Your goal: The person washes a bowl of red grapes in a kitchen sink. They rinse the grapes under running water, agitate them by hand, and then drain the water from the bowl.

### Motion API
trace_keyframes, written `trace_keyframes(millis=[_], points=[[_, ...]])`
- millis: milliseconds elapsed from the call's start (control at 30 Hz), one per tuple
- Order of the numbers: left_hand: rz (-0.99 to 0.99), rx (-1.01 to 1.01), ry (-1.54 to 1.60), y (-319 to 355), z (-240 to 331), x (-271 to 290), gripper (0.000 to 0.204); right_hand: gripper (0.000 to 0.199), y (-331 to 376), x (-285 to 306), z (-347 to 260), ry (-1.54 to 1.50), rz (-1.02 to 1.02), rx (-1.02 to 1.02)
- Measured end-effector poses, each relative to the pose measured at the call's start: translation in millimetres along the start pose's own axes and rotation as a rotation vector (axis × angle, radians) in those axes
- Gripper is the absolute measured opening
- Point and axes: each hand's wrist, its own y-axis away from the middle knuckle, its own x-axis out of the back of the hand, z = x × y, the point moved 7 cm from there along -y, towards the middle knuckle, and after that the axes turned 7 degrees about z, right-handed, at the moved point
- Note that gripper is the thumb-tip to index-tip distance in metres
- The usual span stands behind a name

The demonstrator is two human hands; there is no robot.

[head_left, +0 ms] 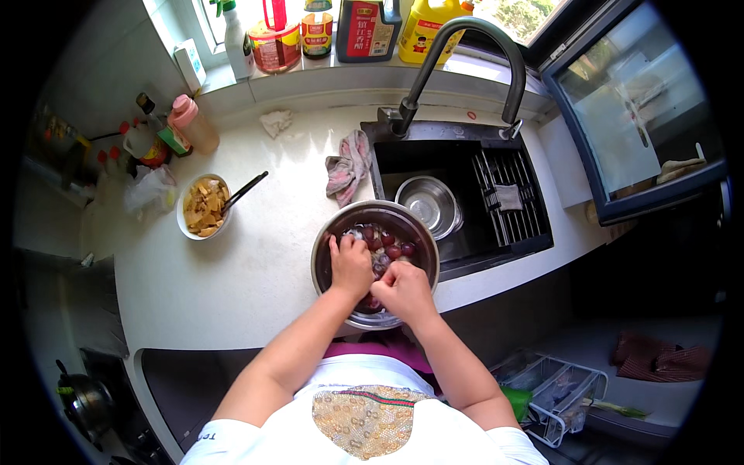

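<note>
1. Head view, the hands: both are down inside the steel bowl, which stands at the front edge of the white table, just left of the black sink. The left hand is curled, knuckles up, over the dark red grapes; the right hand is bunched likewise, just beside it, fingers tucked under. Both look closed around fruit, though which grapes each holds I cannot tell.

2. Head view, doing it well, as I judge it: rub the fruit gently between the fingers so the skins stay whole, keep the wrists low inside the rim so nothing slops over, and mind that the bowl sits close to the table's front edge, so press straight down, not outward.

3. Head view, hard to make out: the hands cover most of the fruit, so stems and water cannot be judged. The fingertips are hidden. The smaller steel bowl in the sink looks empty, but glare blurs it. The white bowl of yellowish pieces with dark chopsticks lies well apart, its contents unclear. The bottles on the sill are cut off by the upper edge.
</note>
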Motion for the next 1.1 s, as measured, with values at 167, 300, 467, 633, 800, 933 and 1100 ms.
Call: trace_keyframes(millis=[167,300,467,633,800,933,1100], points=[[0.045,0.044,0.065,-11.6,9.6,22.1,0.007,0.011,-26.4,0.4,27.8,-0.291,-0.032,-0.251],[0.034,0.07,0.132,-11.8,6.0,24.6,0.006,0.014,-47.3,-23.6,88.2,-0.371,0.098,-0.412],[0.022,0.23,0.257,-1.6,-6.4,18.6,0.017,0.021,-50.5,-43.4,110.2,-0.964,0.273,-0.729],[-0.246,0.546,0.252,16.5,-31.7,8.4,0.054,0.029,-21.1,-24.2,95.9,-0.135,0.11,-0.354],[-0.556,0.63,0.18,10.0,-28.8,-5.8,0.057,0.039,2.7,-48.4,84.5,0.235,0.031,-0.293],[-0.388,0.73,0.389,8.7,-36.5,-0.5,0.058,0.043,-5.2,-41.3,117.8,-0.018,0.196,-0.317],[-0.35,0.739,0.429,21.7,-44.8,-20.5,0.064,0.052,0.0,-78.2,133.1,-0.355,0.042,-0.533]])
